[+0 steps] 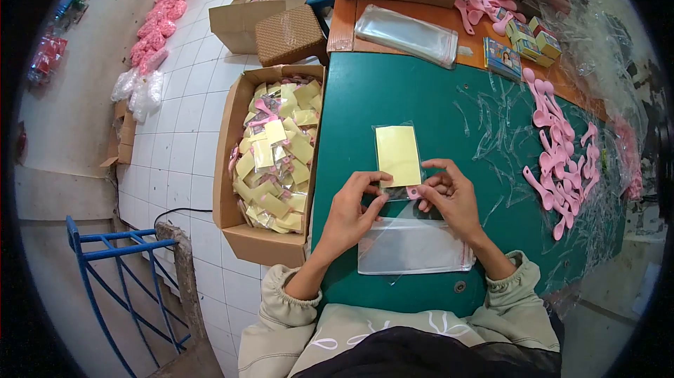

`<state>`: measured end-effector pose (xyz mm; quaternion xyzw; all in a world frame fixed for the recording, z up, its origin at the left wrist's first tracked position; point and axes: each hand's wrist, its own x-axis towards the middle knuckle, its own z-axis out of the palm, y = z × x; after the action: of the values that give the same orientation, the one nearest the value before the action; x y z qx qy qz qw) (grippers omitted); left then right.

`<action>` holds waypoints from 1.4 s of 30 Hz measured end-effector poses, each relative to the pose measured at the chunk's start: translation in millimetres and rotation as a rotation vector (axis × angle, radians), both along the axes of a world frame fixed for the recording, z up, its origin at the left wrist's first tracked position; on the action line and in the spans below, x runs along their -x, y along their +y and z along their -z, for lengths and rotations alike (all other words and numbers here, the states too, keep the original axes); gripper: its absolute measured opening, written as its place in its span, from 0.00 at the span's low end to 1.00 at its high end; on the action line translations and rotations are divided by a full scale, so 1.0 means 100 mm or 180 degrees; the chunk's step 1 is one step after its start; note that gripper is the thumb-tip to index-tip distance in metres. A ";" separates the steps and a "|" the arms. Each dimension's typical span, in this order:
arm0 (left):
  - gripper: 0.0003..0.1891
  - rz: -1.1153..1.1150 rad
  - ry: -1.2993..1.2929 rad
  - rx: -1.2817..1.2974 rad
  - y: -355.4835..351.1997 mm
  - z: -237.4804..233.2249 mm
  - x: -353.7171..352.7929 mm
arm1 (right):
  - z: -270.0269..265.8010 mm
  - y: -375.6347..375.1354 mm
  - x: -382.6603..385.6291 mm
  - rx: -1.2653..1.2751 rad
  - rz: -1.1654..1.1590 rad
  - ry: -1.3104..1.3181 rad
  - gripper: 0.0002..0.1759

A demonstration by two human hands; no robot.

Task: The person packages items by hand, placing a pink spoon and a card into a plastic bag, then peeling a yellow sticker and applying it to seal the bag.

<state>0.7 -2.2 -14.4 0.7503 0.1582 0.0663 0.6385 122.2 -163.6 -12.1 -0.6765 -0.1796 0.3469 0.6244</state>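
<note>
A clear plastic bag with a yellow card (398,155) in it lies in front of me on the green table (351,104). My left hand (354,209) pinches the bag's lower left edge. With thumb and fingers together, my right hand (449,199) holds its lower right corner, where a bit of a pink spoon (413,193) shows through the plastic. Just below my hands rests a stack of empty clear bags (414,255). Loose pink spoons (554,157) are piled on the right side of the table.
An open carton (223,160) full of bagged yellow cards stands left of the table. On the orange surface (344,23) at the back are more clear bags (407,34), small boxes (523,41) and pink spoons. Plastic scraps lie at the right. A blue metal rack (119,237) stands at lower left.
</note>
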 end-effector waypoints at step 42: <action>0.08 0.0316 -0.0662 -0.1056 -0.32 0.04 -0.38 | -0.78 -0.35 -0.56 0.0820 -0.0278 -0.2622 0.13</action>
<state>38.7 -34.0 -18.0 0.8412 0.0411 0.1371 0.5215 178.6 -198.6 66.3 -0.8226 -0.3974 0.0937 0.3957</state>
